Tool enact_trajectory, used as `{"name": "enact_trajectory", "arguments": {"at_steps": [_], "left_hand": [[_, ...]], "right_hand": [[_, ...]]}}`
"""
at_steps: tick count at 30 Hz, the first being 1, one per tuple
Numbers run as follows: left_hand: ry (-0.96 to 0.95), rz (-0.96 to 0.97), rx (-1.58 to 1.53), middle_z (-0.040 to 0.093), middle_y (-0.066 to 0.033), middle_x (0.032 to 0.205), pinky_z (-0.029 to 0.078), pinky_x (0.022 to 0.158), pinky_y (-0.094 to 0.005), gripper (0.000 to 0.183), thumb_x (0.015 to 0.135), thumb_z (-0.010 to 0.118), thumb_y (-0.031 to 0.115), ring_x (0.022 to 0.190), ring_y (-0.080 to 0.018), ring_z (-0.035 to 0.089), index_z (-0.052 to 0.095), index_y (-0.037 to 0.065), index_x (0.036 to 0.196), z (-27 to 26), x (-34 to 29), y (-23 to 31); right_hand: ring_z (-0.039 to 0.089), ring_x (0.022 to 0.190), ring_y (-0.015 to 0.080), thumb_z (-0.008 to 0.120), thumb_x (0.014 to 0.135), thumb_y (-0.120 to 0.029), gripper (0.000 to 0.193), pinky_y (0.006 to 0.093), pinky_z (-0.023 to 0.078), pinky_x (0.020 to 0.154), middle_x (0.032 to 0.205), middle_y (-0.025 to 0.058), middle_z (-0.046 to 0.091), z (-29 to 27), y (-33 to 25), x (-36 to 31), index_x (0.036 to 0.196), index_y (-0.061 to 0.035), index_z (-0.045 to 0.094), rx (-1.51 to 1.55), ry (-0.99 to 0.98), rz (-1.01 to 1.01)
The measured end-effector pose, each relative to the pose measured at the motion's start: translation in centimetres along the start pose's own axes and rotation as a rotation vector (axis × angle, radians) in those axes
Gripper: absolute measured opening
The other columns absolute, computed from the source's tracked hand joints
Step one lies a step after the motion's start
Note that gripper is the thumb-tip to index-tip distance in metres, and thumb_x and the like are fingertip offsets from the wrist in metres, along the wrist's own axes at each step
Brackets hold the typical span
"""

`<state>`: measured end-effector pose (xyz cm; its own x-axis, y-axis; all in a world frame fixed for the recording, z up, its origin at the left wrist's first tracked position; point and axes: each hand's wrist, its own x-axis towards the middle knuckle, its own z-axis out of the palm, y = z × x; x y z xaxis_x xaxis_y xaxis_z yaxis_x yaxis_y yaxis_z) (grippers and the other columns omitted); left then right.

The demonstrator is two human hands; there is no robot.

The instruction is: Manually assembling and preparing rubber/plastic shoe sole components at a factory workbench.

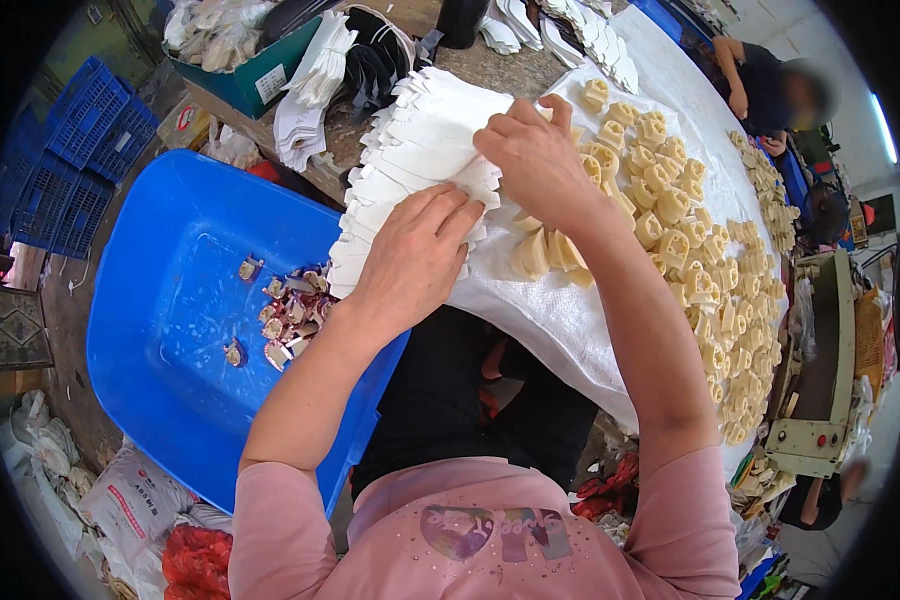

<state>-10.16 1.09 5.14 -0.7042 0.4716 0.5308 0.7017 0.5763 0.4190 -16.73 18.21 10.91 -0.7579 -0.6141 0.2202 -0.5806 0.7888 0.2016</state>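
Note:
Overlapping white cut pieces (pixel 425 115), thin like leather or sheet material, fan out in a row at the table's edge in front of me. My left hand (pixel 415 250) lies on the near end of the row, its fingers stretched out and pressed on the pieces. At the right border of the row is my right hand (pixel 540 160), fingers curled inward; what they hold, if anything, is hidden. Close to that hand, many cream-coloured heel-shaped parts (pixel 670 205) are spread over a white woven sheet (pixel 550 325).
A blue plastic tub (pixel 160 300) with small brown-and-white parts (pixel 290 310) stands at my left. More white pieces (pixel 315 75) and a green box (pixel 255 75) lie at the far left of the table. Blue crates (pixel 85 150) are stacked beyond. Another person (pixel 765 85) is at the far right.

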Motion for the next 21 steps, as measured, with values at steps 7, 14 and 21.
{"name": "enact_trajectory", "arguments": {"at_steps": [7, 14, 21], "left_hand": [[-0.006, -0.024, -0.023, 0.054, -0.0149, 0.116, 0.041, 0.096, -0.0389, 0.046, 0.070, 0.063, -0.002, 0.112, -0.0310, 0.049, 0.055, 0.002, 0.115, 0.0, -0.3, 0.1], [-0.022, -0.238, -0.545, 0.060, -0.0146, 0.091, 0.047, 0.076, -0.0316, 0.030, 0.090, 0.050, 0.017, 0.085, -0.0231, 0.057, 0.057, -0.002, 0.113, -2.1, -1.0, 3.4], [-0.001, -0.741, -1.528, 0.061, -0.0110, 0.083, 0.040, 0.054, -0.0254, 0.043, 0.099, 0.036, 0.026, 0.066, -0.0125, 0.052, 0.052, -0.007, 0.120, 1.0, -3.6, 7.2]], "right_hand": [[0.054, 0.094, 0.0268, 0.053, 0.070, 0.003, 0.024, 0.0455, 0.029, 0.092, 0.086, 0.0064, 0.063, -3.1, 1.0, -0.1, 0.090, -0.0093, 0.059, 0.213, 0.290, 0.194], [0.054, 0.088, 0.0198, 0.060, 0.067, -0.005, 0.013, 0.0404, 0.033, 0.086, 0.092, 0.0005, 0.061, -5.7, -3.0, -7.9, 0.079, -0.0097, 0.057, 0.080, 0.516, 0.070], [0.055, 0.089, 0.0287, 0.065, 0.068, -0.005, 0.029, 0.0404, 0.042, 0.077, 0.099, 0.0077, 0.059, -1.6, -5.9, -16.5, 0.096, -0.0051, 0.058, 0.447, 0.499, 0.370]]}}
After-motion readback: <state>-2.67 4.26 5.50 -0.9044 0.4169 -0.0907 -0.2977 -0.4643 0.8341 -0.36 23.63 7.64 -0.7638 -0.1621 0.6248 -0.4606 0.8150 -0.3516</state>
